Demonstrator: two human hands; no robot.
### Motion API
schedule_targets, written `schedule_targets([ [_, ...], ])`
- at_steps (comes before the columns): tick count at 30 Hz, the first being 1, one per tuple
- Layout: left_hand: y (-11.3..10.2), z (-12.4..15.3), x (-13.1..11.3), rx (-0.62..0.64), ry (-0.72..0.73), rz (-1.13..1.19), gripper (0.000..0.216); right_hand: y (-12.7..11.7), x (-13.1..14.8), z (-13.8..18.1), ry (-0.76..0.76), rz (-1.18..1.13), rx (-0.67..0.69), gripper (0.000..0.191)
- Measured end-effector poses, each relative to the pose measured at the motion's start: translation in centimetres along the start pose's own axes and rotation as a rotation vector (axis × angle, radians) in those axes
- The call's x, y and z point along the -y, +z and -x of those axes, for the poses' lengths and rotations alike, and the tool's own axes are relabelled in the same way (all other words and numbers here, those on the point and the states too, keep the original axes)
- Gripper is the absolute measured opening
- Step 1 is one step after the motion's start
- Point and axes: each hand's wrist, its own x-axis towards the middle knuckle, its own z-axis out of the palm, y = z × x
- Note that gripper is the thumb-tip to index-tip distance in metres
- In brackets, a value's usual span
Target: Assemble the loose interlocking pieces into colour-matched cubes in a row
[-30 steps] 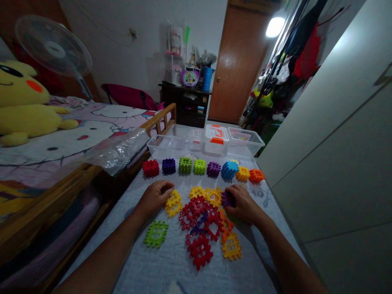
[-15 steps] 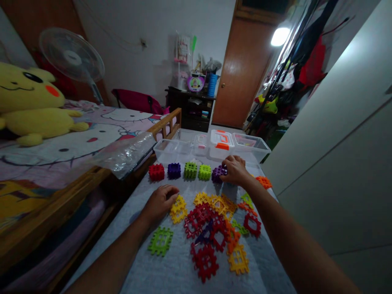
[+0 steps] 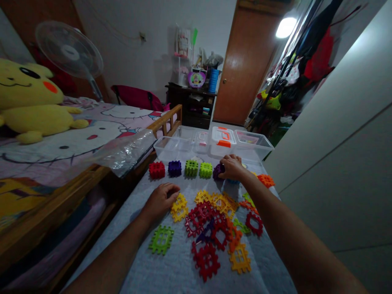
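Fingers of the right hand (image 3: 232,166) curl in a closed grip over a purple cube (image 3: 218,170) at the far row on the table (image 3: 171,269), the cube resting on the cloth between a lime cube (image 3: 205,170) and the hand. The left hand (image 3: 161,199) lies flat and open, fingertips touching a yellow tile (image 3: 179,207), holding nothing.

As a judgement, the building is well along: a red cube (image 3: 157,169), a second purple cube (image 3: 174,168), a green cube (image 3: 191,168) and an orange cube (image 3: 265,180) also stand finished in the row. Left over is a loose pile of flat tiles (image 3: 214,228) near the person, with a green tile (image 3: 161,239) lying apart.

Compared with a second ago, the right hand has left the pile and reached out to the row; the left hand has stayed put.
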Motion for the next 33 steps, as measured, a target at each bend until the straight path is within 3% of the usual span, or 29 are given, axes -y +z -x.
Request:
schedule_targets([
  [5, -0.1, 0.0, -0.2, 0.011, -0.019, -0.005, 0.028, -1.0, 0.3, 0.6, 0.006, -0.023, -0.032, 0.057],
  [8, -0.1, 0.0, -0.1, 0.007, -0.033, -0.005, 0.031, -2.6, -0.4, 3.0, 0.030, -0.071, -0.105, 0.066],
  [12, 0.0, -0.1, 0.1, 0.022, -0.017, -0.012, 0.032, -3.5, -2.6, 8.8, 0.021, -0.292, -0.164, 0.046],
  [15, -0.1, -0.1, -0.1, 0.025, -0.014, -0.033, 0.033, -1.8, -4.2, 13.2, 0.073, -0.438, -0.074, 0.025],
  [19, -0.1, 0.0, -0.5, 0.009, -0.029, -0.038, 0.034, 1.8, -4.9, 16.3, 0.288, -0.422, -0.033, 0.018],
  [22, -0.1, 0.1, -0.4, 0.007, -0.035, -0.033, 0.032, 3.9, -4.6, 16.5, 0.382, -0.456, -0.071, 0.022],
  [26, 0.1, 0.1, 0.3, 0.005, -0.035, -0.036, 0.032, 5.4, -4.2, 15.9, 0.336, -0.440, -0.131, 0.014],
  [29, 0.2, 0.0, 0.7, 0.005, -0.044, -0.024, 0.032, 5.7, -4.4, 15.8, 0.326, -0.428, -0.160, 0.009],
  [33, 0.2, 0.0, 0.6, 0.003, -0.054, -0.026, 0.033, 5.2, -4.9, 16.3, 0.346, -0.505, -0.202, 0.018],
])
